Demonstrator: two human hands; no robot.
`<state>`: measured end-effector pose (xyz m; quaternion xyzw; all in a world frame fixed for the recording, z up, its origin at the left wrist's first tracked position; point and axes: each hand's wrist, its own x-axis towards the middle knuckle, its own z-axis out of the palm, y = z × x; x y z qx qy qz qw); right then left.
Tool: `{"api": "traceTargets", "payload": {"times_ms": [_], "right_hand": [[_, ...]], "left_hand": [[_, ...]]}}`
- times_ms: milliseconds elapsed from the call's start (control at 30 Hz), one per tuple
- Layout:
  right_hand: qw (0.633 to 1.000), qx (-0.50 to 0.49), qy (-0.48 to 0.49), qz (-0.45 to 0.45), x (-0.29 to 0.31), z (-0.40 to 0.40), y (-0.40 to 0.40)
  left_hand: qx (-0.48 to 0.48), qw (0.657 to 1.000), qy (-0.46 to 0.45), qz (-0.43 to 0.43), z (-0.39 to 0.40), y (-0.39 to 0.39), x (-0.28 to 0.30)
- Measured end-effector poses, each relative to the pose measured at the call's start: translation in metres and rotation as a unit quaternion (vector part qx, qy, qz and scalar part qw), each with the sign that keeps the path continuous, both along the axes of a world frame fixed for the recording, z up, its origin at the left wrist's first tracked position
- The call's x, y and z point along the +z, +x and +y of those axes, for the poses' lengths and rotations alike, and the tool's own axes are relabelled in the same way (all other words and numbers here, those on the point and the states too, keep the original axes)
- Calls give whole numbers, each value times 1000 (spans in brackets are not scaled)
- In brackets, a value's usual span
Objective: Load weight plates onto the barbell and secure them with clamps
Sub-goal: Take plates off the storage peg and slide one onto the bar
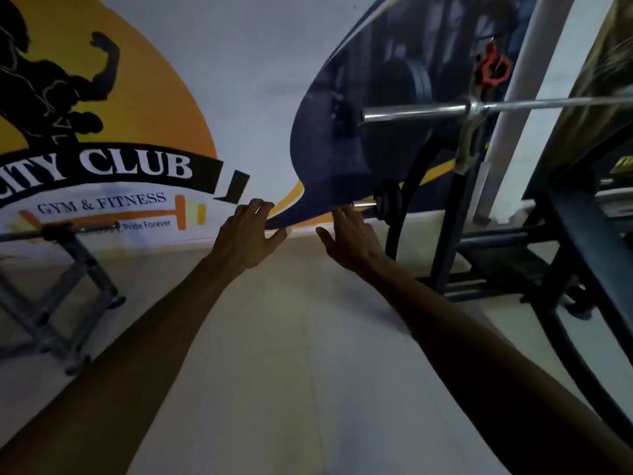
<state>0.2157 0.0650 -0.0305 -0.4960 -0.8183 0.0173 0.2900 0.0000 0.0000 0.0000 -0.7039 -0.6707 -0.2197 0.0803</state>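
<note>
Fingers (255, 209) of the left hand (245, 236) and of the right hand (349, 236) are spread and released, holding nothing, stretched out over the pale tiled floor (291, 337) toward a small dark weight plate (388, 202) stored on a short chrome peg low on the rack (445, 234). Round, thick and metal, it likely handles heavy and stiff; gripping its rim with both hands seems best. Above, the barbell (414, 111) rests on the rack, its smooth steel sleeve bare. A red clamp (493, 68) hangs higher up.

Head camera looks forward and down over outstretched arms toward the wall banner (113, 173) (wide-angle, tilted).
</note>
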Motion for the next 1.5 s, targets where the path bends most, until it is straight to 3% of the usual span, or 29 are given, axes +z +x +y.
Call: {"api": "traceTargets", "payload": {"times_ms": [200,333,633,933,1233,1500], "right_hand": [[994,-21,-111,-1,-54,96,-54],[991,-36,-128,-9,-73,165,-88],[981,-81,-175,10,-120,302,-174],[959,-200,-196,37,-129,442,-248],[921,-300,-234,86,-143,575,-258],[873,-383,-256,158,-185,715,-204]], "left_hand": [[-4,997,-81,-9,101,-58,-51],[-4,993,-117,-10,172,-96,-73],[-49,990,-126,-34,344,-186,-117],[-178,975,-133,-11,540,-252,-126],[-295,938,-177,-29,722,-249,-153],[-371,902,-218,-43,906,-180,-206]]}}
